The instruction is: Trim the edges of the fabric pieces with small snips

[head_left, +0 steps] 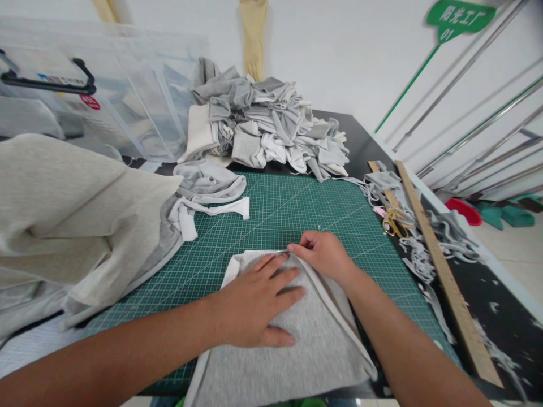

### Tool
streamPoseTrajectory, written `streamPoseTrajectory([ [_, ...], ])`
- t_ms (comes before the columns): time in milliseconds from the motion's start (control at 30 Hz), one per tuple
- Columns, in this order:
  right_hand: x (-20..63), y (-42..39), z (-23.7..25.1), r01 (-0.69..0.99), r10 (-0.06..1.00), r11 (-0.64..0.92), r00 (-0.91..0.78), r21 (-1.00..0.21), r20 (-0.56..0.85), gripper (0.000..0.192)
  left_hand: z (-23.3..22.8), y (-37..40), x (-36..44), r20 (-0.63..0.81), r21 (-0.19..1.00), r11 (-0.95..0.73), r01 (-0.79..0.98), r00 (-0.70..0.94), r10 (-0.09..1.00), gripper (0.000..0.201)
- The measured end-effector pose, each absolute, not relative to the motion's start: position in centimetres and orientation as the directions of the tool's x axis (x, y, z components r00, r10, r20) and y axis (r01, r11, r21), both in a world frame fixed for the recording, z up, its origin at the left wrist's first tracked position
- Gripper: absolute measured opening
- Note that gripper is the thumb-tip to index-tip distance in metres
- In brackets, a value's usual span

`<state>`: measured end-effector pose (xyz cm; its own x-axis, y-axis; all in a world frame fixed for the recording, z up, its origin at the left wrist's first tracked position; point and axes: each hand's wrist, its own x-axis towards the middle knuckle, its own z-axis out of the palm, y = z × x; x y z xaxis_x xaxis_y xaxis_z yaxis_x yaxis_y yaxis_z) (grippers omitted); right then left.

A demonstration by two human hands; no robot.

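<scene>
The left hand (pixel 254 308) lies flat, fingers spread, on white-edged grey knit cloth (pixel 314 359) over a green gridded mat (pixel 288 206); the right hand (pixel 326 254) pinches the cloth's far edge. A green sign (pixel 460 18) reads "阳光工厂 01"; a round red label (pixel 90 102), I'd guess, "45L"

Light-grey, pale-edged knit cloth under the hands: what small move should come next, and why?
Probably ease the right hand a little along the far edge of the light-grey, pale-edged knit cloth, with the left hand pressing down: the left hand lies spread flat on the cloth, which should steady it, and the right hand is curled at that edge.
</scene>
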<state>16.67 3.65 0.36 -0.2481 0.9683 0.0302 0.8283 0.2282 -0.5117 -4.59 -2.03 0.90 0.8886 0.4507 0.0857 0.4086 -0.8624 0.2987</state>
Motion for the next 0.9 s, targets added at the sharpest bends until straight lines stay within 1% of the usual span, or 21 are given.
streamPoseTrajectory([
  [267,16.41,3.97,0.56,0.855,0.975,0.194,-0.223,-0.481,-0.002,0.034,0.94,-2.06,-4.56,0.091,0.293,-0.865,0.407,0.889,0.449,0.072],
  [500,16.39,3.94,0.61,0.831,0.969,0.209,-0.247,-0.516,-0.006,0.036,0.95,-2.05,-4.45,0.088,0.294,-0.865,0.408,0.889,0.449,0.072],
  [800,16.4,3.99,0.55,0.825,0.969,0.213,-0.249,-0.524,0.003,0.034,1.03,-2.05,-4.56,0.092,0.303,-0.863,0.404,0.889,0.449,0.072],
  [900,16.44,4.0,0.48,0.834,0.971,0.209,-0.241,-0.51,0.004,0.034,1.04,-2.06,-4.54,0.084,0.301,-0.864,0.404,0.891,0.446,0.072],
])
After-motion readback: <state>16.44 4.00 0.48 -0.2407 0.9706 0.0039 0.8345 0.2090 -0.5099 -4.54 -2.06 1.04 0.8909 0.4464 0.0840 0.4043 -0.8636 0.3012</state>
